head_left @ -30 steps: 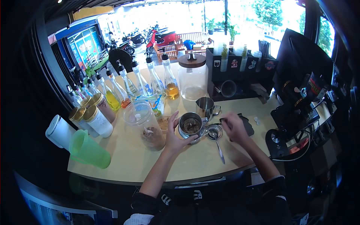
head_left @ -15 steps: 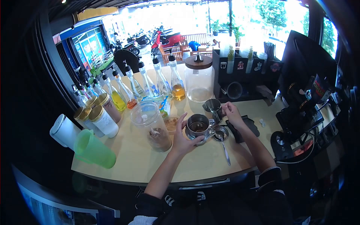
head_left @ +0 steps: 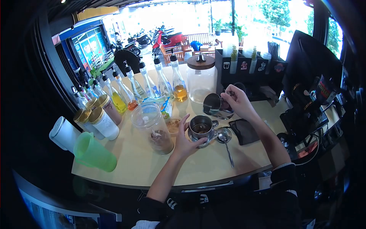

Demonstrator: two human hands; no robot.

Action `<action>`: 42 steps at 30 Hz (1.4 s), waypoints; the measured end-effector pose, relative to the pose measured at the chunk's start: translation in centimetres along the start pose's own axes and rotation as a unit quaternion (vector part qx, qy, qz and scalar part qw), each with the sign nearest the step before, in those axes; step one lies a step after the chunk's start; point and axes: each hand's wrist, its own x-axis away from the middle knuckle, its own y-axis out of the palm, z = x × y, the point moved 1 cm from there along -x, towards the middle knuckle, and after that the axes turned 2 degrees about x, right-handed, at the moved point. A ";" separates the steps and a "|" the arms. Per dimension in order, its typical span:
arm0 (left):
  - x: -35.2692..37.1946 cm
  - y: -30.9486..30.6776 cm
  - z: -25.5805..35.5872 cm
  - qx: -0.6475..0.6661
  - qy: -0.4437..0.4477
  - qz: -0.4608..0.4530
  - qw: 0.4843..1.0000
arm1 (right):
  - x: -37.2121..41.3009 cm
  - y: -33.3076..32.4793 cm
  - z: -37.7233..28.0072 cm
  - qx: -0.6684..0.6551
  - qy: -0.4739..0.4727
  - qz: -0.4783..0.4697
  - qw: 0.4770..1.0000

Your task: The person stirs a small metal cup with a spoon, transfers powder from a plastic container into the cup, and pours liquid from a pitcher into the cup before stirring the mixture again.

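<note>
My left hand (head_left: 184, 143) is wrapped round the near left side of a metal coffee dripper (head_left: 201, 125), which stands over a clear glass cup (head_left: 198, 142). Dark brown contents show inside the dripper. Lifted off the counter, a steel pitcher (head_left: 213, 104) is gripped by the handle in my right hand (head_left: 238, 101). It tilts to the left, above and behind the dripper; I see no liquid leaving it. Just right of the dripper, a spoon (head_left: 229, 154) rests on a small round metal lid (head_left: 224, 133).
A lidded clear canister (head_left: 160, 141) of brown powder stands left of my left hand. Pump bottles (head_left: 180, 82) and a wooden-lidded glass jar (head_left: 201, 84) line the back. A green jug (head_left: 95, 154) stands at left, a dark cloth (head_left: 246, 133) at right.
My right hand has raised the steel pitcher from the counter and tilted it to the left. My left hand stays at the dripper.
</note>
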 end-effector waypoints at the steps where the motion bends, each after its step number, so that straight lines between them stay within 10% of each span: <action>1: 0.0 0.0 0.1 0.003 -0.003 0.000 1.000 | -0.2 0.0 -0.4 0.062 -0.008 -0.007 0.998; 42: -0.1 -0.1 0.1 0.007 0.006 -0.010 1.000 | -0.2 2.5 -6.1 0.244 -0.080 -0.063 0.965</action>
